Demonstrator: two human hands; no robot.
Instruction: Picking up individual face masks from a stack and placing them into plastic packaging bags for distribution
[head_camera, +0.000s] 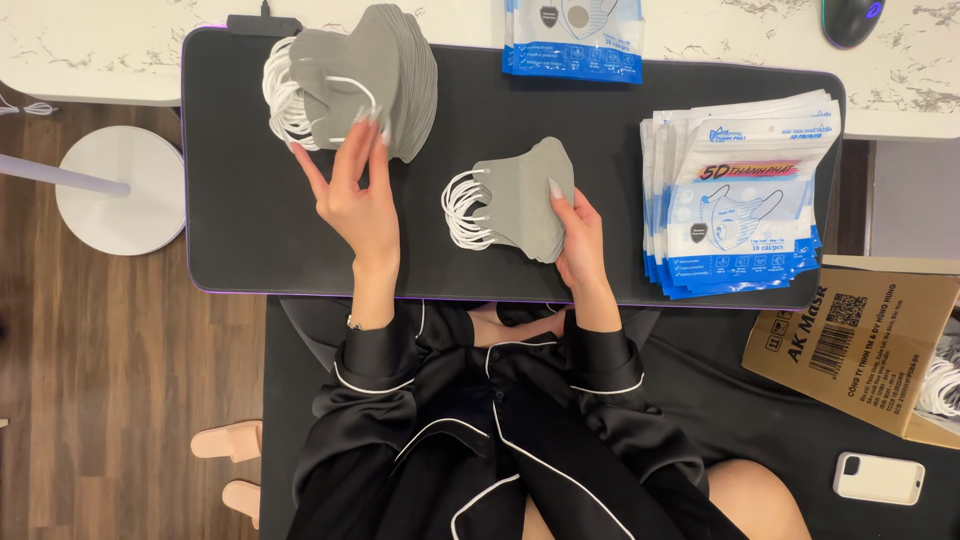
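Note:
A large stack of grey folded face masks (385, 75) with white ear loops lies at the back left of a black desk mat (240, 230). My left hand (358, 190) reaches up to this stack, fingertips pinching one mask's white loop at its near edge. A smaller stack of grey masks (515, 195) sits mid-mat, its loops pointing left. My right hand (578, 235) holds that smaller stack at its right edge, thumb on top.
A pile of blue-and-white mask pouches (745, 200) rests at the mat's right end, more pouches (572, 40) at the back. A cardboard box (860, 340) and white phone (878, 478) lie at right. A computer mouse (852, 20) sits back right, a round white stand base (120, 190) on the floor left.

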